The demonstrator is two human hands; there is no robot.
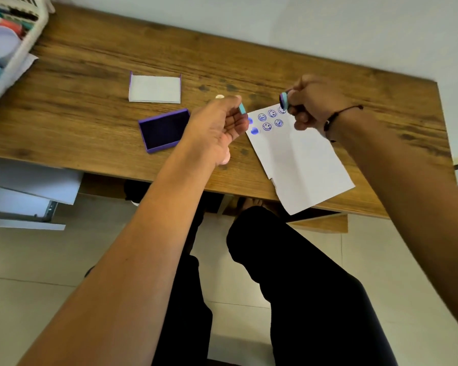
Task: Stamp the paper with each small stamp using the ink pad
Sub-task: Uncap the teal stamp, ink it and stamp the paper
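A wooden table point(95, 62) with dark grain stands against a plain pale wall point(302, 30). A white plastic basket point(19, 56) sits on its far left corner. Below lies a light tiled floor point(37, 286), with an open white drawer point(29, 191) at left.

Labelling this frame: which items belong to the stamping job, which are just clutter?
Job:
- paper with smiley prints
- open ink pad
- ink pad lid
- stamp in right hand
- teal piece in left hand

Clutter:
- white basket
- desk
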